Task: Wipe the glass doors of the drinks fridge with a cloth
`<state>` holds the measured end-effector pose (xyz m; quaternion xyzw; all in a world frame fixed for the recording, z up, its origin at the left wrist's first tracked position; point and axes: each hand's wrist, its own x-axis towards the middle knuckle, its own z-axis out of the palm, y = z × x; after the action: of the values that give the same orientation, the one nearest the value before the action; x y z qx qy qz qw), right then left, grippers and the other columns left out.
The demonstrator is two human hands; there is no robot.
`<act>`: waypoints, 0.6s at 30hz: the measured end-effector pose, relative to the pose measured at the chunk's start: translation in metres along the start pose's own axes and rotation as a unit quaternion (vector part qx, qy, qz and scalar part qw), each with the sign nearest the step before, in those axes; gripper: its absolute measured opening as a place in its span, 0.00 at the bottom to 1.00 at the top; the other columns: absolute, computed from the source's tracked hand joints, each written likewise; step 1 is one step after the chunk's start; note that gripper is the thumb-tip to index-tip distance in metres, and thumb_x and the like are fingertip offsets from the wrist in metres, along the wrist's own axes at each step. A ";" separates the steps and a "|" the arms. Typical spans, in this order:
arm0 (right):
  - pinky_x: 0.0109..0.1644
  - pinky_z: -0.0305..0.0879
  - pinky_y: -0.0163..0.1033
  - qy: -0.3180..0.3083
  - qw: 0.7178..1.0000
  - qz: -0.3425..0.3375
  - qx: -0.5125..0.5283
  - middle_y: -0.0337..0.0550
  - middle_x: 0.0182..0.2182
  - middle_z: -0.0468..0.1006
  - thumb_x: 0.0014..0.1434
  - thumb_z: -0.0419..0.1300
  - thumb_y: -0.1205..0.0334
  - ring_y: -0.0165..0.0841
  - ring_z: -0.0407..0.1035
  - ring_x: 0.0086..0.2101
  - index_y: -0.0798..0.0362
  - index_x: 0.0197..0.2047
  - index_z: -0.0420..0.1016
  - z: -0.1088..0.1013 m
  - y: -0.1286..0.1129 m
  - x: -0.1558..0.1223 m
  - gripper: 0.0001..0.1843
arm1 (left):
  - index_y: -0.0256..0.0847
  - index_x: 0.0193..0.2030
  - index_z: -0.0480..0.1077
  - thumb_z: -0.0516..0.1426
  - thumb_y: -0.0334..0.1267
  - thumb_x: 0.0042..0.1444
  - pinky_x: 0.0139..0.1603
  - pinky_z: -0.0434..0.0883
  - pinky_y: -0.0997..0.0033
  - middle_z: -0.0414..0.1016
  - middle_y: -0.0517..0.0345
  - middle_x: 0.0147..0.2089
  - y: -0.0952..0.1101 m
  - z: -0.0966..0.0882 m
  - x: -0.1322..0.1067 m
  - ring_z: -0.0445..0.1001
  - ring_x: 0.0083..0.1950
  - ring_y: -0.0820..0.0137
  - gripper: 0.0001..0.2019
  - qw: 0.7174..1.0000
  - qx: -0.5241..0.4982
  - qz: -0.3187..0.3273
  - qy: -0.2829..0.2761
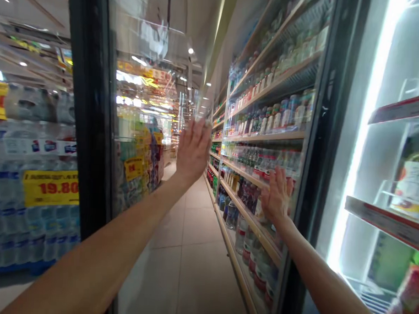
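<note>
A black-framed glass door of a lit fridge stands swung open in front of me. My left hand is raised to the middle of the pane, fingers stretched out and palm toward the glass. A small pale patch shows at its fingertips, too blurred to name. Lower and to the right, my right hand lies against the pane near the door's right frame, its fingers apart. Both palms face away from me, so whatever is under them is hidden.
Shelves of bottles show in the glass, along a tiled floor. To the left are stacked packs of water bottles with a yellow price sign. The fridge's inner shelves hold drinks at the right.
</note>
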<state>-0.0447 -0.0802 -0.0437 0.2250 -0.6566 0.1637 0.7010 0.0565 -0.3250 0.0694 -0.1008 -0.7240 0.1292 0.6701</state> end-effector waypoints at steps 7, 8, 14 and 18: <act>0.65 0.44 0.57 -0.016 1.000 0.013 0.016 0.51 0.65 0.54 0.61 0.46 0.63 0.41 0.46 0.65 0.48 0.68 0.42 -0.010 0.006 -0.003 0.33 | 0.43 0.66 0.51 0.45 0.30 0.60 0.68 0.50 0.59 0.54 0.55 0.68 0.039 0.019 0.007 0.47 0.70 0.66 0.26 0.928 -0.055 0.343 -0.139; 0.64 0.44 0.57 -0.012 1.000 0.022 0.014 0.51 0.65 0.53 0.61 0.46 0.63 0.41 0.46 0.64 0.48 0.68 0.43 -0.012 0.010 -0.004 0.33 | 0.41 0.66 0.51 0.44 0.30 0.61 0.68 0.49 0.57 0.54 0.53 0.68 0.035 0.019 0.022 0.45 0.70 0.64 0.25 0.953 -0.050 0.277 -0.110; 0.63 0.45 0.59 0.002 0.999 0.051 -0.007 0.53 0.64 0.55 0.62 0.45 0.60 0.44 0.47 0.64 0.49 0.68 0.42 -0.016 0.032 -0.003 0.32 | 0.37 0.66 0.51 0.41 0.29 0.61 0.69 0.47 0.53 0.50 0.51 0.69 0.055 0.029 0.055 0.42 0.71 0.60 0.25 0.994 -0.048 0.090 -0.035; 0.63 0.45 0.60 0.011 0.998 0.055 -0.005 0.54 0.64 0.55 0.63 0.45 0.60 0.43 0.47 0.64 0.49 0.68 0.43 -0.019 0.031 -0.003 0.31 | 0.38 0.64 0.55 0.44 0.31 0.61 0.68 0.51 0.59 0.56 0.54 0.67 0.093 0.041 0.011 0.49 0.69 0.64 0.23 0.923 -0.078 0.353 -0.133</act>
<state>-0.0449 -0.0435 -0.0447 0.1826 -0.6611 0.2012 0.6994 0.0123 -0.2359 0.0475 -0.3836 -0.7318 0.3125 0.4687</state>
